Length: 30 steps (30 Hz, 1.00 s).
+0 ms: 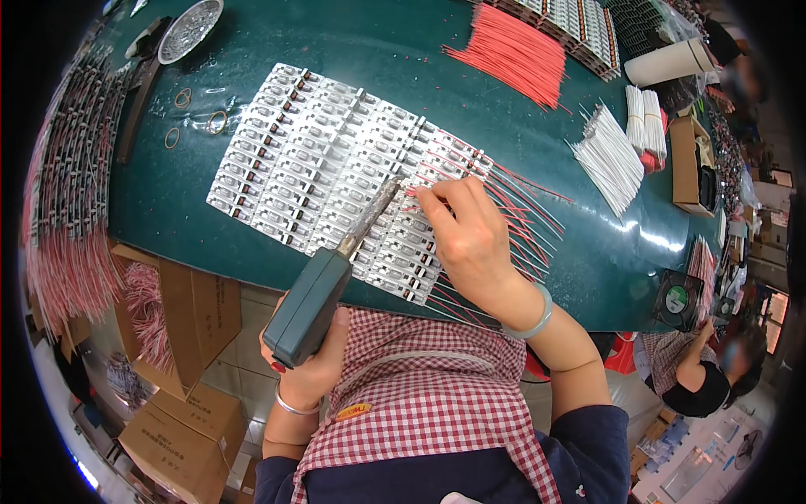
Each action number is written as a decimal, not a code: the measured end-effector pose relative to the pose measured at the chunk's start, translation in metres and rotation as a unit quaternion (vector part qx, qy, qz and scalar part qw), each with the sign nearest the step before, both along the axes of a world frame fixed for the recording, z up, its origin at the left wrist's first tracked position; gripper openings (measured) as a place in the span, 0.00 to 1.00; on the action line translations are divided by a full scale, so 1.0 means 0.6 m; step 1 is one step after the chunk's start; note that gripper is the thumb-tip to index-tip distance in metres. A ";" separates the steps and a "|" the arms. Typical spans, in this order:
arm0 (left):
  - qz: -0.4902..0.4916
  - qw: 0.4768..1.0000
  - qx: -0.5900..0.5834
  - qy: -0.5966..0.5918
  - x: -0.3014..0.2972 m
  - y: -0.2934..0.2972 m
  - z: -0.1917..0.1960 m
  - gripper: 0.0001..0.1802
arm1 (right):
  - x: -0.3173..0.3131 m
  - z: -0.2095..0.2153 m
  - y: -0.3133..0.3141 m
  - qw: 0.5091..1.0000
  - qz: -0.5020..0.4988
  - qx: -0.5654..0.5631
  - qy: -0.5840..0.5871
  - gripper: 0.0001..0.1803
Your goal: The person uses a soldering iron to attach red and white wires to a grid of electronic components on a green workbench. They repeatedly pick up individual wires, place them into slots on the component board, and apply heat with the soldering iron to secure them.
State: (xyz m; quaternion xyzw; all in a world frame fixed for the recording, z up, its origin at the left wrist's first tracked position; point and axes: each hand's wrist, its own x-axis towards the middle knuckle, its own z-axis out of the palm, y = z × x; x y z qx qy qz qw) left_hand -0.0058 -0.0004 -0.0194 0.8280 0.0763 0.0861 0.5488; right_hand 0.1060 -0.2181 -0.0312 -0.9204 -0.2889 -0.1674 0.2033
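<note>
My left hand (pixel 315 361) is wrapped round the handle of a dark green soldering gun (pixel 311 307). Its metal tip reaches up and right onto a panel of small white component boards (pixel 315 160) laid out in rows on the green table. Beside the tip, the thumb and fingers of my right hand (pixel 474 239) are pinched on the end of a thin red wire (pixel 412 192), at the panel's surface. Red and white wires (pixel 525 223) trail rightward from the panel's right-hand rows, partly under my right hand and wrist. The exact contact between tip and wire is too small to make out.
Loose red wires (pixel 512 59) and white wires (pixel 609 160) lie beyond the panel to the right. A metal dish (pixel 191 32) and rubber bands (pixel 217 123) sit far left. Wired boards (pixel 75 168) are piled at the left edge. A small fan (pixel 676 298) stands right, near another person.
</note>
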 end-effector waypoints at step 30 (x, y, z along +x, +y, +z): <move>-0.045 0.999 0.011 0.008 0.005 -0.001 0.020 0.11 | -0.022 -0.003 0.007 1.000 0.002 0.019 0.010 0.17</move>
